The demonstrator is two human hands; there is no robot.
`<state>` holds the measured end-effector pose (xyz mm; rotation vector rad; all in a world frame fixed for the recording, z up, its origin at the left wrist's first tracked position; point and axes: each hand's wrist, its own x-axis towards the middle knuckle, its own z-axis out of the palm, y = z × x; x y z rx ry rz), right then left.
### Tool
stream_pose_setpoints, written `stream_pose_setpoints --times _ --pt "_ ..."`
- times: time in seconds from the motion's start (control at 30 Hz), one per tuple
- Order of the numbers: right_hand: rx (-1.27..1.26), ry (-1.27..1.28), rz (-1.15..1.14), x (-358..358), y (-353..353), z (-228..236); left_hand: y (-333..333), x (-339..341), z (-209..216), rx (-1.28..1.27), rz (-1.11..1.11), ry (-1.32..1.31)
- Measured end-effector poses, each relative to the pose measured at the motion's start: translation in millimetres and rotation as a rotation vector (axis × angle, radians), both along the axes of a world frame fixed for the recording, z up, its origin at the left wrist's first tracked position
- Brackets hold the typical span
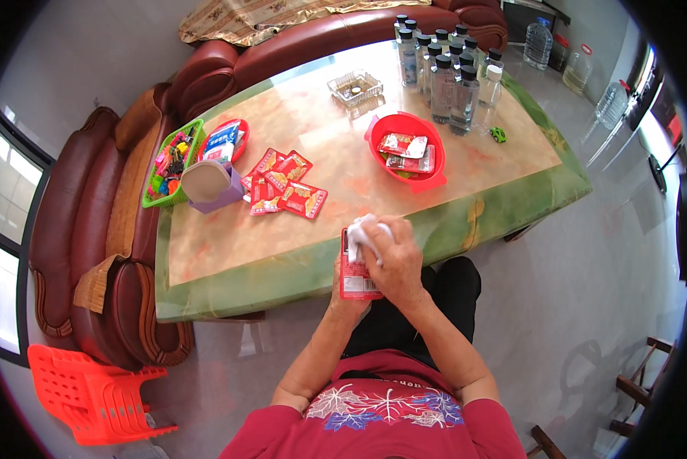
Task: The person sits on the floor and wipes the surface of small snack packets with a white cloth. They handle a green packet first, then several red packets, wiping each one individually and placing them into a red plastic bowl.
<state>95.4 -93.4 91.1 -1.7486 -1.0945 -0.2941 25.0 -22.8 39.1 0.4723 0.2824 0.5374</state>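
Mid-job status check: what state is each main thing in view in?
Flat red packet: held in left hand, partly covered.
Crumpled white cloth or tissue: bunched in right hand, against packet.
Clear black-capped bottles: upright, closed.
Round red plastic basin: open, holding packets.
Rectangular green plastic basket: open, filled.
Loose red rectangular packets: lying clustered.
Small green toy car: upright.
Orange-red plastic chairs: stacked.
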Motion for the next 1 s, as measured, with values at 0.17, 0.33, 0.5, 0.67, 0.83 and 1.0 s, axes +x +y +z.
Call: stream_pose_setpoints --times 0.17,0.33,0.5,0.67,0.83,1.0 --pt "-0.021 -0.064 -0.155 20 2 -9 16 -17 12 -0.104 -0.261 -0.200" --pt "-0.064 -0.125 -0.155 3 -15 -8 8 -25 16 0.004 -0.147 0.137" --pt "-0.125 -0.178 -0.057 -41 -37 -21 3 -15 25 0.065 -0.137 0.075" --pt "-0.108 -0.155 -0.012 -36 -38 -15 0 -18 30 0.019 -0.133 -0.018" --pt "-0.044 -0.133 -0.199 -5 -21 -5 -5 -24 21 -0.047 -0.056 -0.023" --pt "-0.072 -0.183 -0.184 -8 -9 4 -5 -26 14 0.060 -0.076 0.015"
